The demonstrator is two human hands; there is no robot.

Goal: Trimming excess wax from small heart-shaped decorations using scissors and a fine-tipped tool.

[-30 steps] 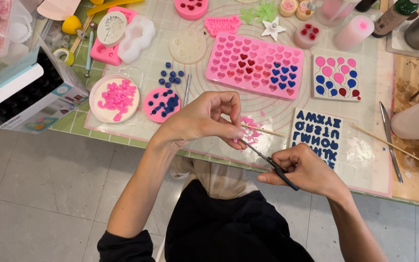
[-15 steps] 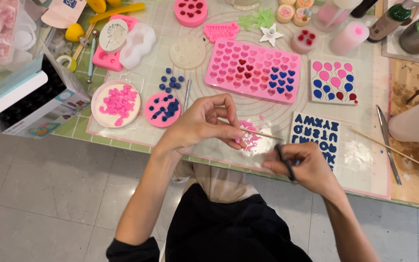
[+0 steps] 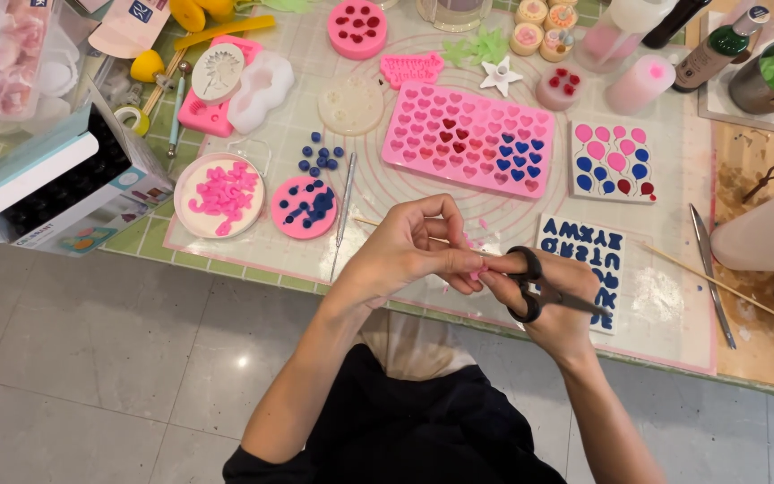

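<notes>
Currently, item: 1 tiny pink piece (image 3: 479, 266), pinched above the table edge (image 3: 226, 269) by left hand (image 3: 409, 251) fingertips, right hand (image 3: 553, 300) closed round black scissors (image 3: 539, 291); likely soft, light, easily squashed—hold gently by edges.

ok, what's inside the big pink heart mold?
The heart mold has mostly pink hearts, with red ones near the middle and blue ones toward its right end. Nothing covers it; whether each cavity is filled or bare can't be told.
</notes>
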